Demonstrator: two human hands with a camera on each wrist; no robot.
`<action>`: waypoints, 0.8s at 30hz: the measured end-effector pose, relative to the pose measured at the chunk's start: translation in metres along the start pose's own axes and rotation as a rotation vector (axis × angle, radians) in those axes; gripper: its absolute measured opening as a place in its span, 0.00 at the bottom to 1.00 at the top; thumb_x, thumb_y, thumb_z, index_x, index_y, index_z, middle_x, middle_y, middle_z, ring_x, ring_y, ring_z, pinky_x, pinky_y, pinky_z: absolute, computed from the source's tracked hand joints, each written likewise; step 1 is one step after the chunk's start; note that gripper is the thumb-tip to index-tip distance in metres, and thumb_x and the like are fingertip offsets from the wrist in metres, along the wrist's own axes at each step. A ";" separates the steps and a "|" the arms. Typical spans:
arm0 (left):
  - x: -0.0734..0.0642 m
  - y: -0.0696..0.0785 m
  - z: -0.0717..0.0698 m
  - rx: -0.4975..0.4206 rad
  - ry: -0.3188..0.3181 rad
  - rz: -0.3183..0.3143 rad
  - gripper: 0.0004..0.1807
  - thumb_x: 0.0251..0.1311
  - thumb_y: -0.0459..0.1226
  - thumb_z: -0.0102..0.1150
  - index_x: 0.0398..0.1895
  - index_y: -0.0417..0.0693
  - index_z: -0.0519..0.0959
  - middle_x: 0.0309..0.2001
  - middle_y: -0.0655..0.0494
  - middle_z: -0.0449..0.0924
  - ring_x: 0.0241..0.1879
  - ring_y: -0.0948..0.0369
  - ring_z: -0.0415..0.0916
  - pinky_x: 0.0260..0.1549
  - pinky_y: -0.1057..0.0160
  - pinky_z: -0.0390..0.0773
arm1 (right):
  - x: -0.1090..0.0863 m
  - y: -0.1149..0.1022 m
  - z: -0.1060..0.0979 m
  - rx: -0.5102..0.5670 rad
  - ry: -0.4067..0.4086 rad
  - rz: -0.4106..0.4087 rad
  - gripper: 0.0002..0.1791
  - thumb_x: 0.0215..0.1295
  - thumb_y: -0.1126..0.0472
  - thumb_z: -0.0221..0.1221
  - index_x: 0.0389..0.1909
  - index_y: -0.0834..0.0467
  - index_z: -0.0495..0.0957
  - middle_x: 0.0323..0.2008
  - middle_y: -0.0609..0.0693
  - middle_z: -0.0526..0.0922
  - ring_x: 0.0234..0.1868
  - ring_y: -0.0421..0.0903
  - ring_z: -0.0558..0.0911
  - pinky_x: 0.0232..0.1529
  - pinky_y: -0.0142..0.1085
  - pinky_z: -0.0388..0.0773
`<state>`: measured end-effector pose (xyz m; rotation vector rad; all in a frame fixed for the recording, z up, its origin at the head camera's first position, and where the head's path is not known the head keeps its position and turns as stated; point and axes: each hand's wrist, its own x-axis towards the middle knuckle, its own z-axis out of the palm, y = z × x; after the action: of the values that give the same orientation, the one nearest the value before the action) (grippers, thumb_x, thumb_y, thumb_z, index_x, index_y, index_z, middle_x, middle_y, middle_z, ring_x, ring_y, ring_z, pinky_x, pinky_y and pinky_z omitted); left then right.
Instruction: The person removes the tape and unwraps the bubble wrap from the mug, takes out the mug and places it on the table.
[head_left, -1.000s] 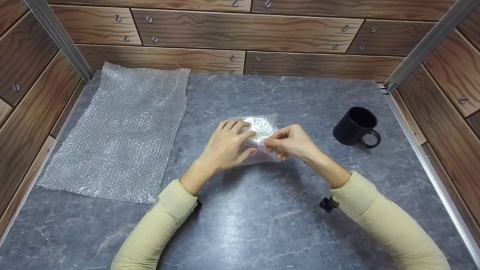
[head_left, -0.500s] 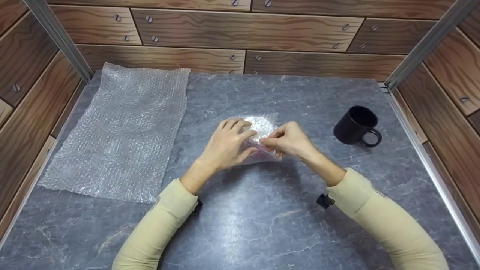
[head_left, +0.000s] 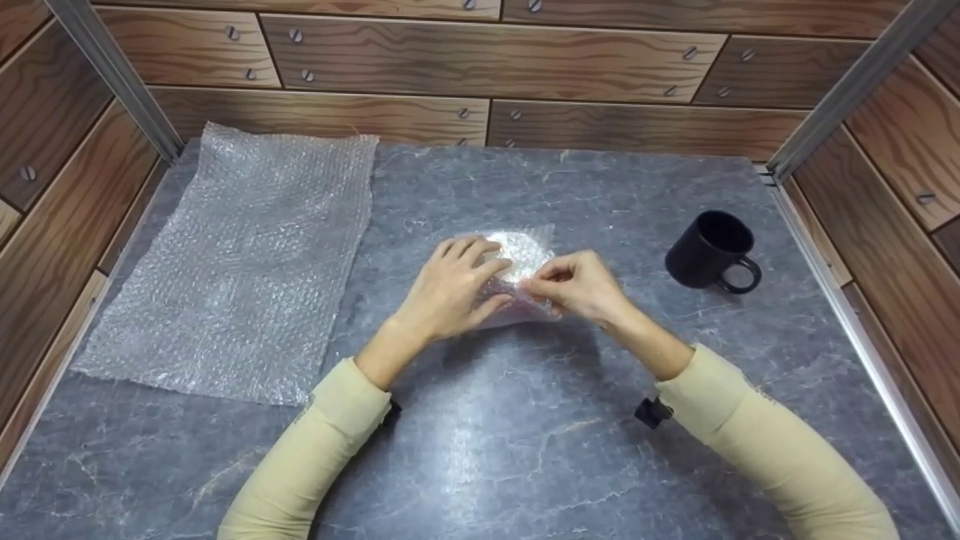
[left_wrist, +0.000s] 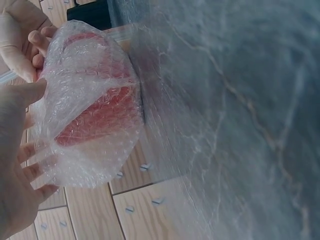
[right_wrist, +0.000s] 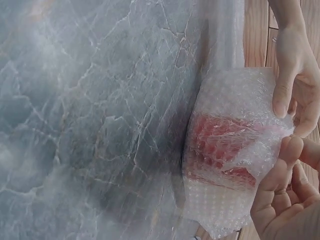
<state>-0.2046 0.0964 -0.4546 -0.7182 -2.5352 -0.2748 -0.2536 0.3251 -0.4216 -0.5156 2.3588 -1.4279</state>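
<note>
In the middle of the head view, a red object wrapped in bubble wrap [head_left: 520, 253] stands on the grey marbled table. The red [left_wrist: 102, 115] shows through the layers in both wrist views, but its kind is hard to tell. My left hand [head_left: 446, 291] rests on the bundle's left and top with fingers spread and gently bent, the thumb toward the front. From the right, my right hand [head_left: 585, 285] pinches the edge of the bubble wrap [right_wrist: 287, 132] between thumb and fingers at the top of the bundle. The fingertips partly cover that edge.
A large flat sheet of bubble wrap [head_left: 247, 262] covers the table's left side. On the right stands a black mug [head_left: 705, 251], upright, handle toward the lower right. Wood-patterned walls [head_left: 480, 64] and metal posts enclose the table [head_left: 480, 465].
My right hand has shifted slightly to the left over the bundle, keeping its pinch on the wrap. The left hand, the mug and the flat sheet stay in place.
</note>
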 end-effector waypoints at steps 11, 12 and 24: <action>-0.011 0.002 -0.009 0.016 0.070 0.010 0.29 0.69 0.55 0.64 0.66 0.50 0.79 0.65 0.48 0.81 0.68 0.48 0.76 0.72 0.47 0.74 | -0.003 0.002 -0.001 0.085 -0.029 0.011 0.14 0.65 0.62 0.72 0.41 0.71 0.87 0.20 0.42 0.85 0.17 0.36 0.78 0.21 0.27 0.80; -0.012 0.002 -0.010 0.023 0.080 0.012 0.29 0.69 0.55 0.64 0.66 0.50 0.79 0.65 0.48 0.81 0.67 0.49 0.76 0.72 0.48 0.74 | -0.003 0.002 -0.001 0.085 -0.029 0.011 0.14 0.65 0.62 0.72 0.41 0.72 0.87 0.20 0.42 0.85 0.17 0.36 0.78 0.21 0.27 0.80; -0.029 0.014 -0.015 0.107 0.174 0.094 0.22 0.66 0.50 0.69 0.59 0.52 0.83 0.55 0.53 0.85 0.53 0.55 0.81 0.58 0.55 0.82 | -0.004 0.003 0.000 0.103 -0.020 0.016 0.14 0.65 0.62 0.72 0.41 0.72 0.87 0.21 0.43 0.86 0.18 0.36 0.79 0.22 0.27 0.81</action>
<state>-0.1693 0.0907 -0.4555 -0.7364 -2.3258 -0.1599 -0.2508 0.3279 -0.4238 -0.4804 2.2550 -1.5210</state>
